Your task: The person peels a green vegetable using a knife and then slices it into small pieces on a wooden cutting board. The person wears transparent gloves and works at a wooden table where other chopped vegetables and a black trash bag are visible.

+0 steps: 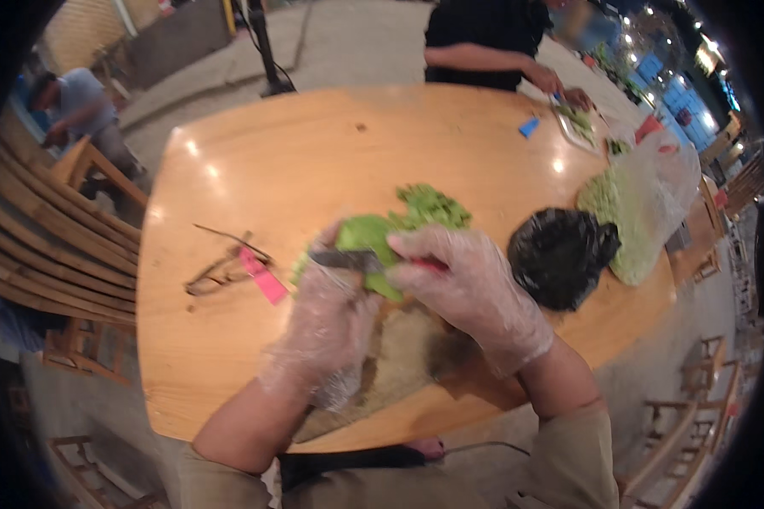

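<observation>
My left hand [318, 327], in a clear plastic glove, is wrapped round a smooth light-green fruit or vegetable [367, 231] whose exact kind I cannot make out. In my gloved right hand [463, 284] is a small knife [348, 259]; a bit of its red handle shows between the fingers. The dark blade lies across the front of the green piece, pointing left toward my left hand. Just beyond both hands sits a heap of green cut pieces [433, 208]. Under my wrists is a worn board [403, 352], partly covered by my arms.
A black plastic bag [564, 259] stands right of my right hand, beside a clear bag of green pieces [620, 225]. Folded glasses [221, 270] and a pink strip [261, 276] lie left. Across the wooden table [280, 161], another person's hands [560, 86] work over a white tray [579, 131].
</observation>
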A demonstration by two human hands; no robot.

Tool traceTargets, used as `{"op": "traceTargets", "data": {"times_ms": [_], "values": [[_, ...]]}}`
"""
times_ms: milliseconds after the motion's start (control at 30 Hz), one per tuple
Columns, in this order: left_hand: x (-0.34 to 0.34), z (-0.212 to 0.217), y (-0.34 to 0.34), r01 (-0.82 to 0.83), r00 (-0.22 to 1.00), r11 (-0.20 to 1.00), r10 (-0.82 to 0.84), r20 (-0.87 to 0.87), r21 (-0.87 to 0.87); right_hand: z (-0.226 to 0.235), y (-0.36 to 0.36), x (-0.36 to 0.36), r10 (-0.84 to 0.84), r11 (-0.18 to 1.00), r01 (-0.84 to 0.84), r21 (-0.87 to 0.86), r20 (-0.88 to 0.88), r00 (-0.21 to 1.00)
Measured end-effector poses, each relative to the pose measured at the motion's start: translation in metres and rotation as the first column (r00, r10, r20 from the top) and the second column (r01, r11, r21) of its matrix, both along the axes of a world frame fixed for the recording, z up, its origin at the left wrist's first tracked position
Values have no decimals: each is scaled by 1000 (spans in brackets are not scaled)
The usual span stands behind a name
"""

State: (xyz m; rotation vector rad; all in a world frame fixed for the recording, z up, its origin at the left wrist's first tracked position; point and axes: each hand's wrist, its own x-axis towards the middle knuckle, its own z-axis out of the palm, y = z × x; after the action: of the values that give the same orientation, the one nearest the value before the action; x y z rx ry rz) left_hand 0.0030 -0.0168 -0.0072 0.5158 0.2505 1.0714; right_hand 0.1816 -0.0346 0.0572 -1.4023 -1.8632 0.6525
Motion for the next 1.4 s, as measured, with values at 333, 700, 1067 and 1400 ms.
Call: {"op": "traceTargets", "data": {"times_ms": [333, 700, 1067, 1400], "values": [[1, 8, 2, -43, 997, 999, 41, -68, -34, 4, 2, -3, -115, 955, 48, -294, -217, 969], [3, 11, 3, -72, 979, 997, 73, -192, 13, 11, 3, -5, -185, 897, 67, -437, -233, 955], [-4, 16, 8, -26, 976, 994, 49, -213, 110, 7, 8, 7, 30, 987, -49, -156, -122, 992], [-6, 21, 7, -2, 978, 995, 22, -206, 100, 20, 5, 1, -126, 887, 14, -461, -213, 969]]}}
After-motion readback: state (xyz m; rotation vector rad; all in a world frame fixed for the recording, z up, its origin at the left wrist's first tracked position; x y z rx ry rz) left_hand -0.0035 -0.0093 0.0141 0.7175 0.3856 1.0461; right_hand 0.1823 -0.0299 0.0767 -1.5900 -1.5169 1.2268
